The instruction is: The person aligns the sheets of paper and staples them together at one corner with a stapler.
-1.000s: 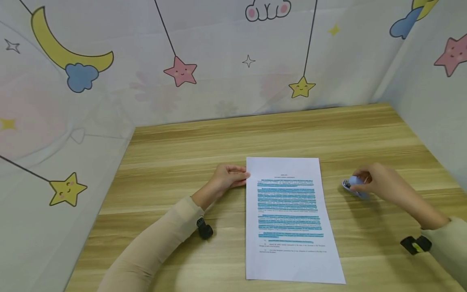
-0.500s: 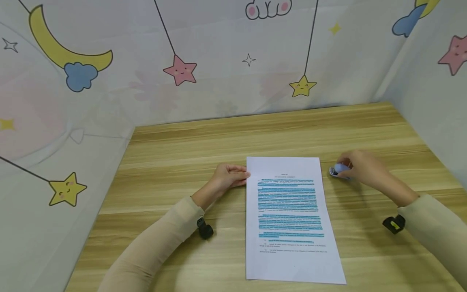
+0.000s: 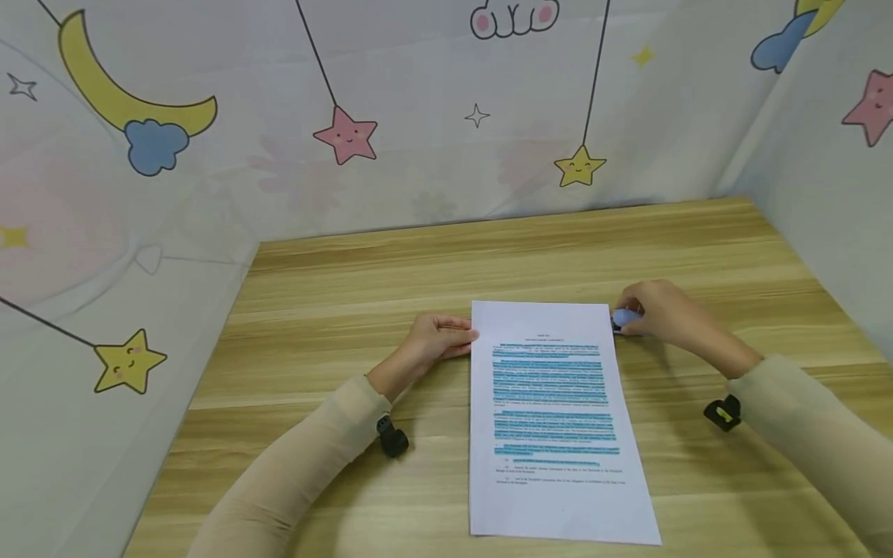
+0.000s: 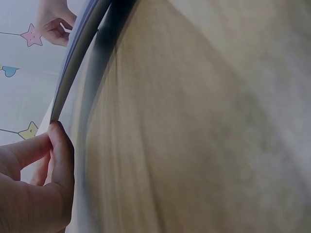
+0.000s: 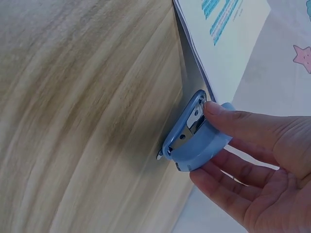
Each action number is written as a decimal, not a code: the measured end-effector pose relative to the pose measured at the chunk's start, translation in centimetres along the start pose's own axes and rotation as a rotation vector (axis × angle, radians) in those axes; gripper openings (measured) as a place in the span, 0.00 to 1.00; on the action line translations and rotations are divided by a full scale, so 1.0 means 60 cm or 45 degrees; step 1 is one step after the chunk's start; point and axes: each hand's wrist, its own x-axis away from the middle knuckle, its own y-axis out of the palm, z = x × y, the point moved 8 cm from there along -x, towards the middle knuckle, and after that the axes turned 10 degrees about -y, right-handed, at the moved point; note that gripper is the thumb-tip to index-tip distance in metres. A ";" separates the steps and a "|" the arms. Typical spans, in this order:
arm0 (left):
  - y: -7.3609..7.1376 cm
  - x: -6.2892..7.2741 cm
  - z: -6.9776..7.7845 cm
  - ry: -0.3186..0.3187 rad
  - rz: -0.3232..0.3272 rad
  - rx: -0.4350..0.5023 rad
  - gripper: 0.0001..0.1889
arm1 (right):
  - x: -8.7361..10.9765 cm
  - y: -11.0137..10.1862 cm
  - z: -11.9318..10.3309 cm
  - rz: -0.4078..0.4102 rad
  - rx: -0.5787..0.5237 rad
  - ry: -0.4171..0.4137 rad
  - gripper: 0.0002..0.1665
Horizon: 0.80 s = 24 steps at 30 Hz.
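A stack of printed paper (image 3: pixel 551 504), its text highlighted in blue, lies in the middle of the table. My left hand (image 3: pixel 434 338) pinches its upper left edge between thumb and fingers, and the left wrist view shows that edge raised off the table. At the upper right edge, my right hand (image 3: pixel 666 311) holds a small light-blue stapler (image 5: pixel 206 143) between thumb and fingertips. The stapler's mouth meets the sheets' edge; whether paper is between its jaws cannot be told. Metal parts show inside its blue body in the right wrist view.
The wood-grain table (image 3: pixel 349 279) extends on all sides of the paper. White fabric (image 3: pixel 418 77) printed with stars and a moon hangs behind and at both sides. Black wrist cameras (image 3: pixel 392 438) are worn on both wrists.
My right hand has moved left and toward the back with the stapler, from apart on the right up to the paper's upper right edge. The left hand and paper have stayed nearly still.
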 end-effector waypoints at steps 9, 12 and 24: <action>-0.002 0.003 0.001 -0.010 0.028 -0.008 0.10 | -0.010 0.002 -0.008 0.024 -0.011 -0.012 0.15; -0.003 0.002 0.002 -0.015 0.030 -0.014 0.11 | -0.010 0.002 -0.007 0.028 -0.026 -0.005 0.15; -0.005 0.003 0.001 -0.015 0.046 -0.004 0.10 | -0.013 0.004 -0.004 0.010 -0.013 0.002 0.16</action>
